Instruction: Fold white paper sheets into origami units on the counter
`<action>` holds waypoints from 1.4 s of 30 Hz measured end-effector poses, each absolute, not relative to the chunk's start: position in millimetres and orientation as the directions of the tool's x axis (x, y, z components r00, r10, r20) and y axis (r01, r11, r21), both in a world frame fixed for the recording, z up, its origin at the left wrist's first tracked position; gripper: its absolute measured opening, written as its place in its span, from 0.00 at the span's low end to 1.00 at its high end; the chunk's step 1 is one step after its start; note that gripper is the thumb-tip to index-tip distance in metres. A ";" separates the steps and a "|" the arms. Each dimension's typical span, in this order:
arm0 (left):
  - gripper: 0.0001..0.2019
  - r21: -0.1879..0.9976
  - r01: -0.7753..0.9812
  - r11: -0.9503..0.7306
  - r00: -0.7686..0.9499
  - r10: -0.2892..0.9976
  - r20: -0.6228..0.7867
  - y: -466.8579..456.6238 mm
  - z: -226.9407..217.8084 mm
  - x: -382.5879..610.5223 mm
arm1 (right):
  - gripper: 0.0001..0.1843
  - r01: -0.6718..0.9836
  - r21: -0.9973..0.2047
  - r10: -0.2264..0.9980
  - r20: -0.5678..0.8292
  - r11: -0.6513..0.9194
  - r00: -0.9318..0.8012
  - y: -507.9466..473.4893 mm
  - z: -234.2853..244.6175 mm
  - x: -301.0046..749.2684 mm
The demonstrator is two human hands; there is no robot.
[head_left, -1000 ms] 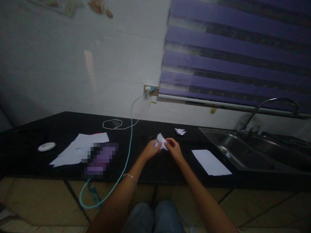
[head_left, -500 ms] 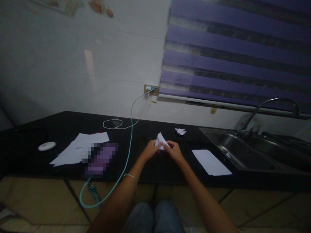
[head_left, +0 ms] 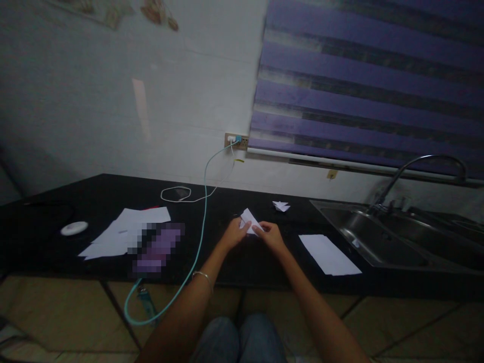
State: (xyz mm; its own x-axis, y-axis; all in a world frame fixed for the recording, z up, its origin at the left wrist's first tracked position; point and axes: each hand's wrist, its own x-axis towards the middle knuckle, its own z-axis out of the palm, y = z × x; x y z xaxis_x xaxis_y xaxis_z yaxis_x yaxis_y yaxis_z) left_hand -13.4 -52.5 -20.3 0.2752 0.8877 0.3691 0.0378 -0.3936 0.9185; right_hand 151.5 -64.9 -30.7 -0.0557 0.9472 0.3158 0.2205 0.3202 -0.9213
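Paper (head_left: 248, 216) is being partly covered by the fingers holding it, so its folds are staying hard to read. The left hand (head_left: 235, 234) is grasping its left side and the right hand (head_left: 271, 237) is pinching its right lower edge, both thumbs lying on the near face; the other fingertips are mostly hiding behind. It is being held over the middle of the counter (head_left: 264, 269), and whether it is touching the top, I cannot tell. Blurred squares are masking a purple item (head_left: 161, 247) and part of the sheets (head_left: 145, 217) at left. The picture border is cutting off the blind (head_left: 340, 65) and the right end of the sink (head_left: 372, 242). Between the sheets and the left hand, a teal cable (head_left: 204, 212) is running down from the socket (head_left: 242, 142) and looping below the front edge. A white cord (head_left: 196, 200) is curling near the wall, and a white disc (head_left: 74, 228) is lying at far left. Beyond the right hand, a pointed folded piece (head_left: 281, 206) is resting, while a flat rectangular stack (head_left: 328, 254) is lying near the steel sink. The counter is showing a dark, smooth surface, and the curved tap (head_left: 408, 164) is shining like metal.
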 end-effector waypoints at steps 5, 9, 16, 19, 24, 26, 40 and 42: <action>0.20 0.918 0.034 -0.394 0.213 0.901 0.379 -51.1 -19.7 -13.0 | 0.19 0.180 -0.941 0.958 0.278 0.287 -0.074 -68.0 -28.4 152.2; 0.21 0.917 0.046 -0.395 0.166 0.909 0.383 -50.2 -20.5 -12.9 | 0.19 0.175 -0.945 0.961 0.270 0.277 -0.063 -69.9 -26.9 151.1; 0.24 0.929 0.025 -0.369 0.145 0.921 0.362 -49.8 -19.5 -12.7 | 0.20 0.153 -0.950 0.962 0.267 0.274 -0.065 -67.7 -28.1 150.3; 0.25 0.939 0.048 -0.339 0.105 0.937 0.333 -47.7 -19.5 -11.8 | 0.19 0.159 -0.949 0.962 0.265 0.273 -0.069 -67.7 -29.0 150.5; 0.25 0.940 0.012 -0.341 0.081 0.937 0.339 -45.7 -18.4 -12.2 | 0.19 0.174 -0.941 0.957 0.276 0.289 -0.091 -69.8 -27.5 150.0; 0.25 0.944 -0.034 -0.329 0.074 0.941 0.330 -46.3 -17.3 -12.6 | 0.19 0.186 -0.938 0.955 0.279 0.293 -0.102 -70.9 -25.9 149.5; 0.30 0.948 0.027 -0.318 0.008 0.948 0.318 -39.4 -24.5 -16.6 | 0.18 0.205 -0.934 0.952 0.266 0.294 -0.154 -74.0 -23.5 147.5; 0.30 0.944 0.025 -0.330 0.004 0.944 0.330 -37.8 -25.8 -16.5 | 0.18 0.201 -0.937 0.954 0.258 0.285 -0.154 -73.4 -23.9 148.1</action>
State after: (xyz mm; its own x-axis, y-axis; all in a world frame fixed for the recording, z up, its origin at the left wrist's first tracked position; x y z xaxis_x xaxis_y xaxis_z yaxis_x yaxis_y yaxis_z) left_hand -16.5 -37.8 -25.8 0.0042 0.9441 0.3296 0.0250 -0.3296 0.9438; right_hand 148.1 -73.4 -23.9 -0.1542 0.9539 0.2575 0.2007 0.2854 -0.9371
